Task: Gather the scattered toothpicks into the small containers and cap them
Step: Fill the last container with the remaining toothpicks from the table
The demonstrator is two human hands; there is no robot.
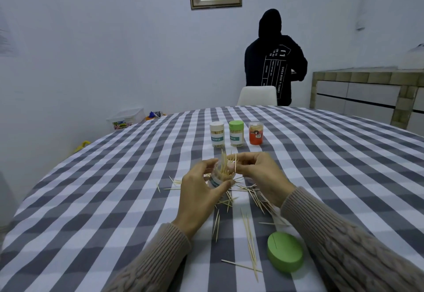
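My left hand (pixel 199 190) grips a clear, uncapped toothpick container (pixel 216 178) tilted above the table, with toothpicks sticking out of its mouth. My right hand (pixel 259 172) pinches a bunch of toothpicks (pixel 229 163) at that mouth. Several loose toothpicks (pixel 249 229) lie scattered on the checked cloth under and in front of my hands. A green cap (pixel 285 251) lies on the cloth at the front right. Three capped containers stand farther back: a white-capped one (pixel 217 134), a green-capped one (pixel 236 133) and a red one (pixel 256 132).
The round table (pixel 114 188) carries a grey and white checked cloth. A white chair (pixel 257 95) stands at the far side, with a person in a dark hoodie (pixel 275 62) behind it. A sideboard (pixel 367 94) is at the right; a plastic box (pixel 126 118) sits on the floor at the left.
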